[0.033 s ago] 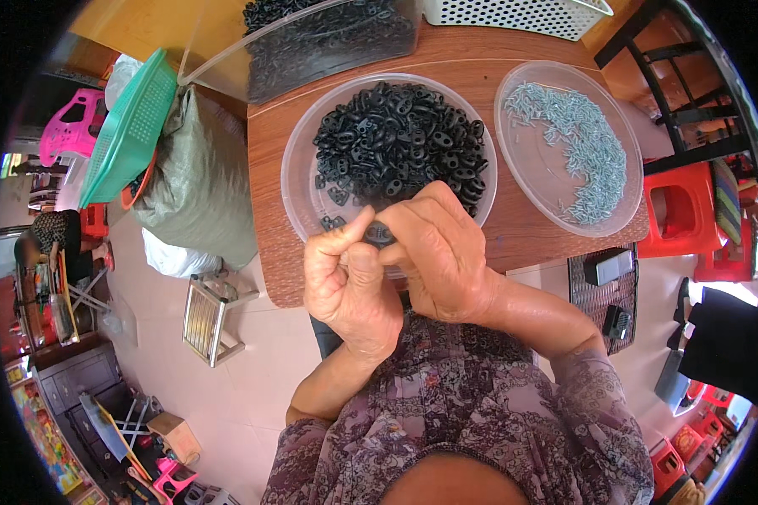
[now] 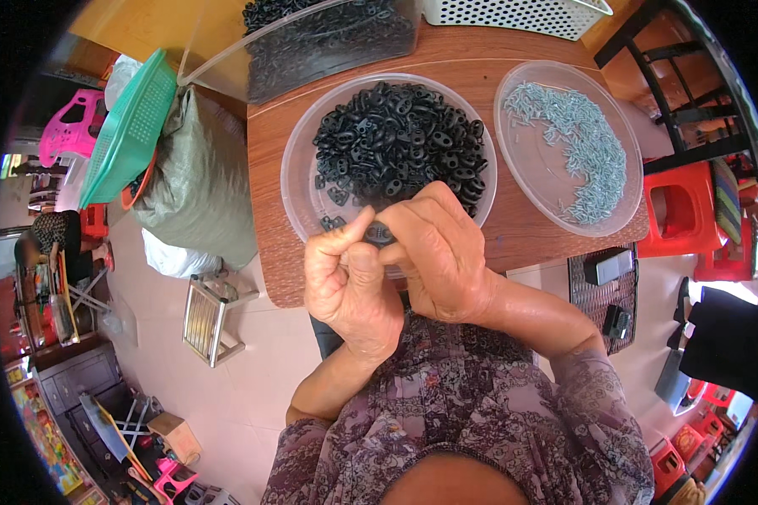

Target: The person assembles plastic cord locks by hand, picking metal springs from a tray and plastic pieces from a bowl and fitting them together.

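Observation:
My left hand (image 2: 351, 295) and my right hand (image 2: 443, 252) meet over the near rim of a round clear plastic tub (image 2: 295, 172). Between their fingertips they pinch one small black plastic piece (image 2: 380, 235), partly covered by the fingers. Any smaller part at the pinch is hidden. Inside the tub lies a heap of black plastic pieces (image 2: 400, 135), many with two holes. To the right, a shallow clear round tray (image 2: 537, 164) holds a curved spread of small silvery-blue pins or screws (image 2: 596, 160), too small to tell which.
Behind the tub, a clear rectangular bin (image 2: 333, 50) of black pieces and a white perforated basket (image 2: 514, 18) stand on the wooden table (image 2: 271, 244). A full grey-green sack (image 2: 198, 181) and a green basket (image 2: 126, 130) are at left. Red stools (image 2: 678, 215) stand right; a metal-framed stool (image 2: 215, 320) is lower left.

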The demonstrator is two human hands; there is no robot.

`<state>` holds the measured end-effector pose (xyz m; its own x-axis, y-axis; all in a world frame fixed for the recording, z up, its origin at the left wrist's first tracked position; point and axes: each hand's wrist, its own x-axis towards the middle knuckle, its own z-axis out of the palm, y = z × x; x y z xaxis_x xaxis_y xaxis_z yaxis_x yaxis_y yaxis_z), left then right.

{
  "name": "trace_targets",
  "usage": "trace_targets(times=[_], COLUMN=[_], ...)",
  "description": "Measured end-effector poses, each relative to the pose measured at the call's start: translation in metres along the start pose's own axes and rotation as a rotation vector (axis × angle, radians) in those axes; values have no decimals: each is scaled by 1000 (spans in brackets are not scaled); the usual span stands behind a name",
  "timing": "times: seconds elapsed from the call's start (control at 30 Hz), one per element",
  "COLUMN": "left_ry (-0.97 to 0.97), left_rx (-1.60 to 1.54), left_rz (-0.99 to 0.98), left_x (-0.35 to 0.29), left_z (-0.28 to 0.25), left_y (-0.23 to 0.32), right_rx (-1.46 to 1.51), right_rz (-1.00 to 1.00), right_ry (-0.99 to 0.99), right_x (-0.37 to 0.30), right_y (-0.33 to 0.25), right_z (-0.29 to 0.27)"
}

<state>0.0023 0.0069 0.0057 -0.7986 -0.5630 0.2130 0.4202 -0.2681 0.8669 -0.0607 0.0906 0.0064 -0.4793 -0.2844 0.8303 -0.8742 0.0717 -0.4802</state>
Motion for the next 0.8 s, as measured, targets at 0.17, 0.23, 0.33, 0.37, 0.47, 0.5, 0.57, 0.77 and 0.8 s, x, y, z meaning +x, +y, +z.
trace_targets(times=[0.17, 0.23, 0.33, 0.37, 0.47, 0.5, 0.57, 0.77, 0.8], left_ry=[53, 33, 79, 63, -37, -41, -245, -59, -49], left_rx=[59, 94, 130, 186, 293, 285, 675, 595, 611], left_rz=[18, 69, 34, 22, 62, 62, 115, 97, 96], left_x=[2, 1, -4, -4, -3, 2, 13, 55, 61], left_z=[7, 8, 16, 18, 2, 1, 0, -28, -37], left_y=[-5, -5, 5, 7, -1, 2, 12, 35, 36], right_rx=[-31, -48, -67, -77, 33, 83, 76, -2, -74], right_rz=[9, 18, -33, -61, 84, 155, 224, 467, 406], right_ry=[28, 34, 32, 47, 0, -16, -104, -73, -32], right_x=[-2, -2, -3, -5, -7, -6, 0, 53, 70], right_y=[2, 0, 1, 4, 2, 1, 6, 46, 62], right_z=[5, 3, 2, 3, -3, -5, -17, -63, -75])
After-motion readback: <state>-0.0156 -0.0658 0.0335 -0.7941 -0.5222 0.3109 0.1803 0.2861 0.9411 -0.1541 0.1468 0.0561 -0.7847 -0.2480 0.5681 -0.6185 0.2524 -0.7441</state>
